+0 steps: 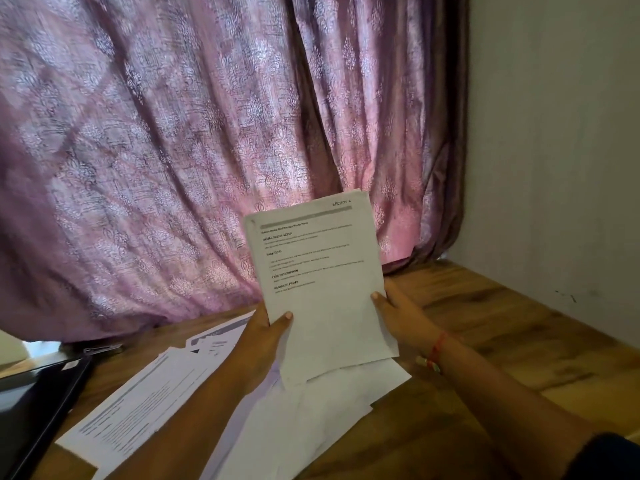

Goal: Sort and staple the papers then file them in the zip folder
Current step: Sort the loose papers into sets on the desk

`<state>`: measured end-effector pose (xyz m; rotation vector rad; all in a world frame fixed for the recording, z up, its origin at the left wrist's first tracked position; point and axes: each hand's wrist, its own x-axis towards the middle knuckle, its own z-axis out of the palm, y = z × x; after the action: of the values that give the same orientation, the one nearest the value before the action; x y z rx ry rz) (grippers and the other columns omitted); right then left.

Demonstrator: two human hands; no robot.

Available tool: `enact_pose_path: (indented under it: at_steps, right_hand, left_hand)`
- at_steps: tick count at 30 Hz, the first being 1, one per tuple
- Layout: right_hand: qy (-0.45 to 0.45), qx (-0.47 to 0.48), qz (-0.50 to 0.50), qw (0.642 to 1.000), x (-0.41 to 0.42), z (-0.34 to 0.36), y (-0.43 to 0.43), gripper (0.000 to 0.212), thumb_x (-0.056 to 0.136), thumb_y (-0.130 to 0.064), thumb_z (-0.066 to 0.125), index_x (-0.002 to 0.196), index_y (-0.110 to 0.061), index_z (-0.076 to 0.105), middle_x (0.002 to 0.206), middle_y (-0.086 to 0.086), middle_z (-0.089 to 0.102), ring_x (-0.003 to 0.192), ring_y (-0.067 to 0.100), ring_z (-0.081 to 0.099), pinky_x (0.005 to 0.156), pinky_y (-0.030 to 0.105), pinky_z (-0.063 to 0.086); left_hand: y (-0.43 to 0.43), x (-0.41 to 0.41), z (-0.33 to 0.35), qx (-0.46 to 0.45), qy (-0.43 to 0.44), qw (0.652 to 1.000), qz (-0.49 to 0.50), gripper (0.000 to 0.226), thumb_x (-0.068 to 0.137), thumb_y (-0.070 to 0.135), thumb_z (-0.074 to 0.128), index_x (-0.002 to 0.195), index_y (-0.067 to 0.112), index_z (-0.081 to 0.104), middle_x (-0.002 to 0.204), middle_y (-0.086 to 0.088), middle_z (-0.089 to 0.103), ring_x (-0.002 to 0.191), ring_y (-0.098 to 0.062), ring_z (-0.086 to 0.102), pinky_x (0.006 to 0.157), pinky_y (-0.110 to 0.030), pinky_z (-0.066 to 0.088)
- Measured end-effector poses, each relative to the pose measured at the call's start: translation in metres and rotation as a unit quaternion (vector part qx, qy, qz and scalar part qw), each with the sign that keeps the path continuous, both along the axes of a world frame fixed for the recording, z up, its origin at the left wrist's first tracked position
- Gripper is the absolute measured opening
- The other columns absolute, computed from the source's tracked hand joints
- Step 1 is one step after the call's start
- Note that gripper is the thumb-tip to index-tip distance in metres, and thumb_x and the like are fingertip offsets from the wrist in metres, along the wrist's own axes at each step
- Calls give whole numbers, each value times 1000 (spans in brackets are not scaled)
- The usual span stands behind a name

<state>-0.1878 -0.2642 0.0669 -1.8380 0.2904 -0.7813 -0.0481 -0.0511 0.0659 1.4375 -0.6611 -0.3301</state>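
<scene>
Printed white paper sheet raised upright over the brown wood-grain table.
Left hand and right hand pinch its lower side edges (thumbs in front); loose white papers sprawl underneath, bare tabletop rightward, mauve patterned curtain close behind.

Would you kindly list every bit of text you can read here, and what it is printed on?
All on the held sheet:
"SECTION", number after it unclear
"INITIAL SCENE SETUP"
"TASK GOAL"
"TASK DESCRIPTION"
"REQUIRED PROPS"
Title line and body text: too blurred.
Papers on the table: print too blurred.
</scene>
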Motion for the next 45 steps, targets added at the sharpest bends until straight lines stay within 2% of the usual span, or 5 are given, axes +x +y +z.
enact_pose_path:
  at_steps: [15, 24, 36, 40, 45]
  right_hand:
    - [187, -84, -200, 958, -55, 27, -115, 30, 99, -15, 54, 126, -3, 59, 122, 18, 64, 102, 30, 59, 82, 28, 40]
    - [326, -210, -240, 890, -68, -20, -162, 54, 96, -26, 58, 146, -12, 42, 150, 13, 42, 135, 30, 42, 110, 31, 29]
    - [388, -296, -234, 841, -48, -30, -172, 35, 96, -36, 54, 120, -13, 64, 124, 9, 64, 112, 26, 58, 95, 31, 45]
    - [401, -328, -256, 816, -44, -29, -167, 34, 96, -34, 52, 120, -13, 65, 124, 9, 64, 114, 27, 58, 95, 30, 44]
    - [362, -372, -262, 814, -34, -22, -146, 45, 96, -46, 49, 128, -16, 59, 132, 8, 59, 120, 27, 54, 101, 34, 42]
  left_hand:
    - [-109, -57, 24, 117, 43, 987, -105, 31, 97, -7, 57, 122, 9, 66, 120, -8, 73, 107, -25, 71, 88, -38, 61]
    - [-173, -74, -21, 210, 70, 972, -77, 39, 90, -5, 68, 126, 9, 64, 132, -7, 66, 115, -27, 66, 76, -26, 61]
    - [-181, -60, -27, 344, -137, 928, 34, 43, 90, 16, 75, 129, 18, 56, 138, -5, 60, 112, -24, 64, 94, -31, 57]
    - [-182, -61, -26, 369, -194, 907, 58, 33, 93, 20, 72, 120, 19, 53, 138, -5, 59, 96, -13, 55, 60, -10, 41]
    - [-172, -58, -18, 371, -247, 894, 54, 39, 95, 21, 70, 131, 18, 56, 141, -2, 59, 108, -14, 62, 57, -7, 40]
